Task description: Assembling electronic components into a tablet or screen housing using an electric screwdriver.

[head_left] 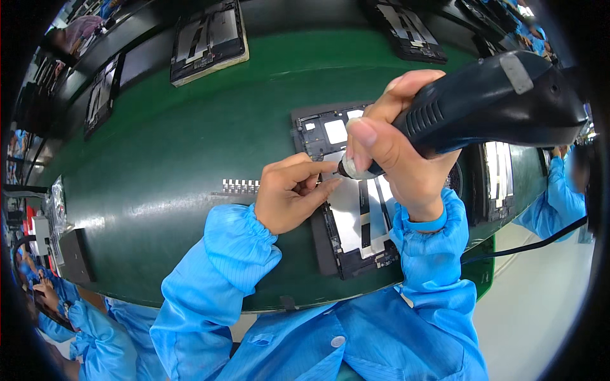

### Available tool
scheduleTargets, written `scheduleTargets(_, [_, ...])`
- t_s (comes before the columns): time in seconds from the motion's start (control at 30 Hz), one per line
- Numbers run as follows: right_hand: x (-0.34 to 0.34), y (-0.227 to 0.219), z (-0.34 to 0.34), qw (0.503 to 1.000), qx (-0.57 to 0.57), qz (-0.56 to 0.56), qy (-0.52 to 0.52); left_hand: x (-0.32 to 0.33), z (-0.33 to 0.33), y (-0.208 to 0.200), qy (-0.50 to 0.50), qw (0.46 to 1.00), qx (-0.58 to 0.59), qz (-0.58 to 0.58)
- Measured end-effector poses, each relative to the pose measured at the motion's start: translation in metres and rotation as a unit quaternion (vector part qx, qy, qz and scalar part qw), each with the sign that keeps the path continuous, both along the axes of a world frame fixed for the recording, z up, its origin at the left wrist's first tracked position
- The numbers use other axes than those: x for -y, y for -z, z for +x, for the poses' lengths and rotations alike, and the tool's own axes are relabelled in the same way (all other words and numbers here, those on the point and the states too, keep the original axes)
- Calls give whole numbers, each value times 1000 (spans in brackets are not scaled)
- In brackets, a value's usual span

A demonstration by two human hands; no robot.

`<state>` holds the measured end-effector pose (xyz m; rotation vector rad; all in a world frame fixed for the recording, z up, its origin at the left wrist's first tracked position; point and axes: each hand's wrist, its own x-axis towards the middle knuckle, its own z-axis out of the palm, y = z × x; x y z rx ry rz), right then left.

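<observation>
Over opened tablet point(348, 233), right hand point(410, 149) wraps driver point(486, 105); left hand point(289, 193) nearly pinched, hold unclear; likely screwdriving, next needs steady alignment.

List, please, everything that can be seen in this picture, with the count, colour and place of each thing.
table: 1, green, across the middle
opened device: 1, black and silver, table's near side
pad: 1, dark grey, under that device
hand tool: 1, black, slanting over it from the right
row of small pieces: 1, whitish, left of it
other opened devices: at least four, black and silver, far side and right
dark block: 1, black, lower left
cable: 1, black, lower right
co-workers: several, blue sleeves, picture edges
left hand: 1, bare, fingertips near the tool's tip
right hand: 1, bare, gripping the tool
</observation>
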<state>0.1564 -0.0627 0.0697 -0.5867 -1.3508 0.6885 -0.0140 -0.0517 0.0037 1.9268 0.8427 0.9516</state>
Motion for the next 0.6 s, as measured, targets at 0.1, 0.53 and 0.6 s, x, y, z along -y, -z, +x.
scheduleTargets(0.1, [1, 1, 1, 999, 33, 10, 14, 0, 2, 4, 6, 1000, 13, 4])
scheduleTargets(0.53, [4, 2, 4, 997, 63, 33, 17, 5, 7, -2, -27, 999, 7, 21])
scheduleTargets(0.6, [5, 2, 4, 997, 68, 31, 17, 4, 8, -2, -26, 999, 5, 23])
